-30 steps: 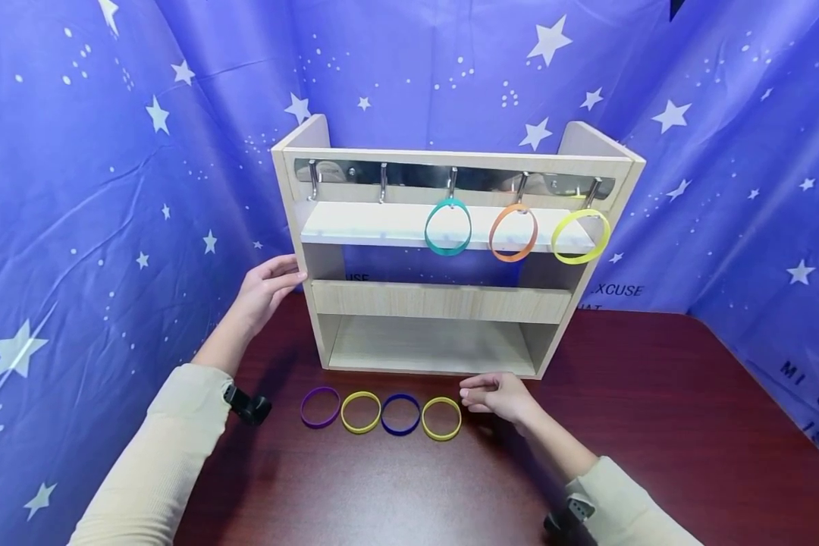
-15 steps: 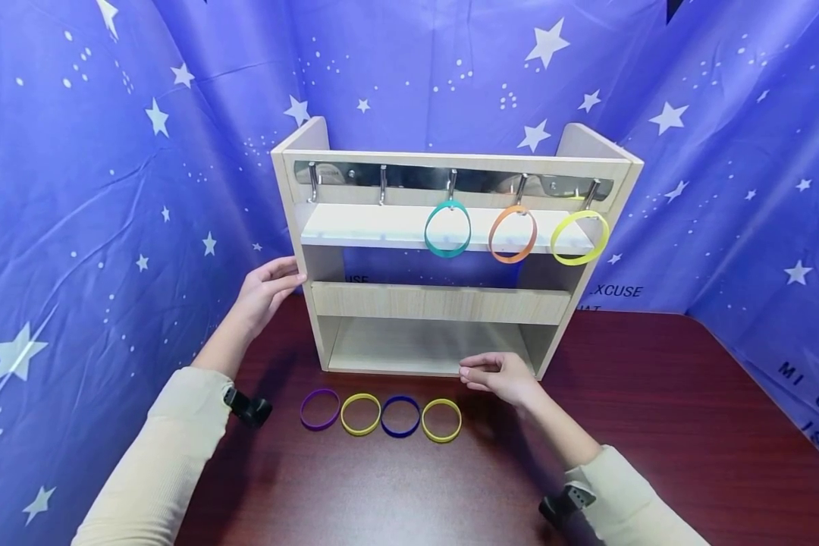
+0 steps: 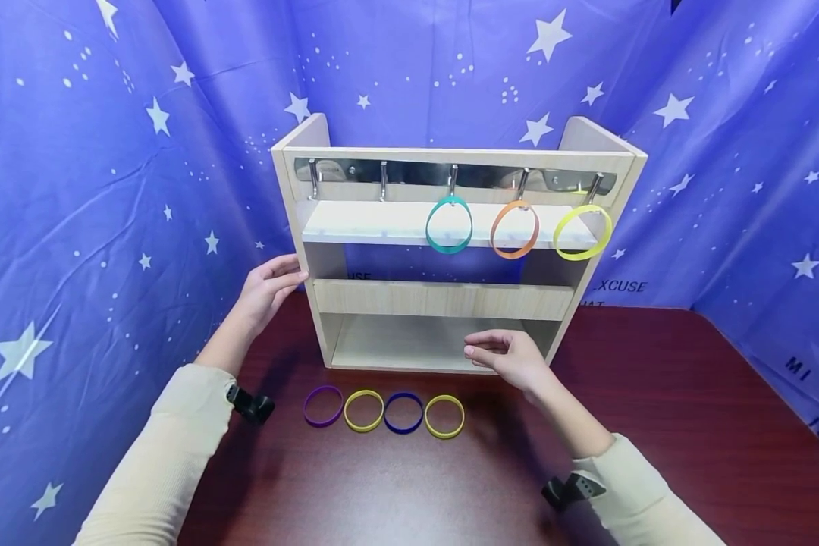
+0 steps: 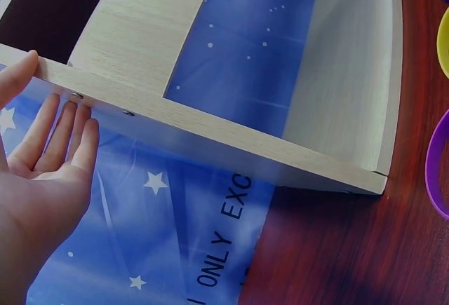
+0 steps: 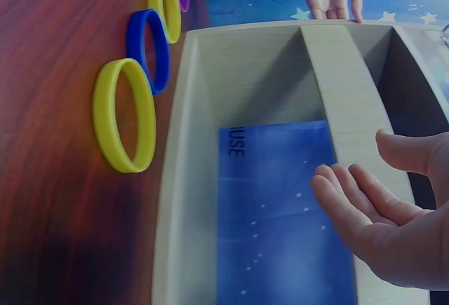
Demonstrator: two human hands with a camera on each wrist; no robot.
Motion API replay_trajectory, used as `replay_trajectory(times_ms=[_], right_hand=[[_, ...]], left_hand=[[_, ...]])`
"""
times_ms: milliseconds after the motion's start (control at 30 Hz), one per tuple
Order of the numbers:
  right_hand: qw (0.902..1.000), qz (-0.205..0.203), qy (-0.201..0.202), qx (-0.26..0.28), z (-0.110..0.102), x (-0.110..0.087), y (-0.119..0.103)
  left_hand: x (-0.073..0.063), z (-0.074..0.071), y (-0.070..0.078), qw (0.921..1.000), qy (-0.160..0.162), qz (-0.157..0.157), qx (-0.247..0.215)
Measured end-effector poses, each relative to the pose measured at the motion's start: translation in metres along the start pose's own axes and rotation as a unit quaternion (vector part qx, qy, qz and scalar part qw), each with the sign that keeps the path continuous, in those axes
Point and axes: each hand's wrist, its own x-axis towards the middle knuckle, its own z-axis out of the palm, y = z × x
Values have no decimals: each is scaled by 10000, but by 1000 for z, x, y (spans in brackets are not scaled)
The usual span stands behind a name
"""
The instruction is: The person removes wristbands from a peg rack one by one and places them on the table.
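My left hand (image 3: pixel 262 292) rests against the left side of a light wooden rack (image 3: pixel 444 299). In the left wrist view its thumb lies on the front edge and its straight fingers touch the outer side. My right hand (image 3: pixel 515 360) hovers before the rack's lower opening, fingers and thumb apart with nothing between them. From the rack's hooks hang a teal wristband (image 3: pixel 449 250), an orange wristband (image 3: pixel 514 255) and a yellow wristband (image 3: pixel 582 258). On the table lie a purple wristband (image 3: pixel 323 425), a yellow one, a blue wristband (image 3: pixel 403 431) and another yellow wristband (image 5: pixel 103 112).
The two leftmost hooks (image 3: pixel 383 182) hold no band. A dark red wooden table (image 3: pixel 409 493) carries the rack. Blue star-patterned cloth (image 3: pixel 143 189) hangs behind and on both sides.
My right hand has risen from beside the right yellow wristband to in front of the rack's lower opening. The left hand stays against the rack's side.
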Motion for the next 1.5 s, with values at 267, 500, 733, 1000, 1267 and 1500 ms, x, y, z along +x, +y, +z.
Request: replay_trajectory(times_ms=[267,500,733,1000,1267,1500], right_hand=[[9994,-194,111,-278,-6,1,-16],[9979,-405,301,-411,-13,2,-34],[9963,-644,421,-380,-17,2,-48],[9917,-1065,693,-190,-22,3,-68],[9844,-1365,1096,153,-24,3,-80],[9782,-1575,1297,399,-25,4,-87]], left_hand=[[1,-1,0,9999,-12,-73,115],[3,2,1,9999,-31,-80,132],[2,3,2,9999,-39,-59,105],[2,2,4,10000,-40,12,-44],[0,1,2,10000,21,-36,-14],[-1,1,0,10000,27,-54,-40]])
